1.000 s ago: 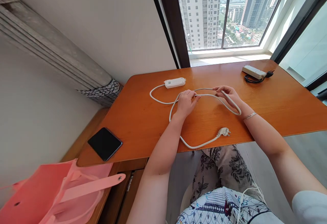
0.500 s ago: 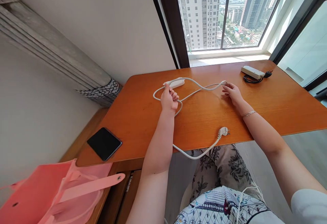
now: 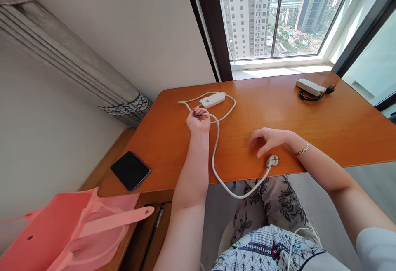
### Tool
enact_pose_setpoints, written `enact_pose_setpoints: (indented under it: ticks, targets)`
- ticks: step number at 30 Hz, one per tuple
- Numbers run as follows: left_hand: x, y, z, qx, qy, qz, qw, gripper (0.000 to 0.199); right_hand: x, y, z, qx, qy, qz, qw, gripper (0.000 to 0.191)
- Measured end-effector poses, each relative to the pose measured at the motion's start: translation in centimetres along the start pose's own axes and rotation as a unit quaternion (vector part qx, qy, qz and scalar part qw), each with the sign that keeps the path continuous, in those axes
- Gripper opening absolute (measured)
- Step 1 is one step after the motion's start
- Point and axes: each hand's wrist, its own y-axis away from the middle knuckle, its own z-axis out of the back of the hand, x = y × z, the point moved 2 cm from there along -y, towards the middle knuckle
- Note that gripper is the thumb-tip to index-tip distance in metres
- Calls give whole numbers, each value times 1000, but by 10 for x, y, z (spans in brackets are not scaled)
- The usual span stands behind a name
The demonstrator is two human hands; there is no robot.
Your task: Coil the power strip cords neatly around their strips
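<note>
Left hand pinches the cable, right hand is free

I work with the left hand [image 3: 199, 119] at the near side of the white power strip [image 3: 213, 100]. Its fingers are curled and pinch the white cable [image 3: 239, 197]. The right hand [image 3: 269, 139] is loosely spread, with bent fingers and nothing in it; whether it touches the table [image 3: 167, 147], I cannot tell. The strip lies on the table, and part of the cable loops around it. The other part runs from my left fingers, sags past the near edge and rises to the plug [image 3: 272, 161], just beside the right thumb.

In my judgement, the step in hand is arranging the cable by the strip. The next move calls for a steady left pinch and for the right fingers to close on the loose length, without pulling the plug off the edge.
</note>
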Motion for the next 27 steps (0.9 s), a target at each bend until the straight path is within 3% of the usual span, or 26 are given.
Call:
enact_pose_setpoints:
  ticks: [3, 8, 11, 14, 17, 20, 23, 25, 27]
  targets:
    - [0, 1, 0, -51, 58, -30, 997, 38, 14, 4, -6, 65, 85, 17, 994, 63]
    - [2, 7, -8, -41, 20, -7, 999, 31, 28, 9, -27, 166, 181, 23, 969, 70]
    - [4, 12, -12, -60, -25, -5, 998, 21, 31, 8, -40, 161, 235, 28, 958, 48]
    - [4, 19, -17, -78, -80, -39, 993, 23, 29, 5, -44, 133, 233, 44, 962, 17]
    - [7, 28, -24, 4, -194, -67, 979, 33, 23, 0, -42, 116, 176, 62, 976, 4]
    - [19, 43, -31, 174, -356, -51, 917, 40, 13, -4, -39, 123, 105, 69, 984, 8]
    - [38, 64, -38, 351, -498, -36, 792, 41, 7, -6, -35, 122, 51, 62, 989, 13]
    - [46, 76, -42, 428, -539, -45, 724, 42, 6, -5, -30, 111, 18, 61, 992, 18]
    - [48, 85, -44, 470, -554, -44, 686, 44, 6, -3, -23, 94, -20, 61, 993, 25]
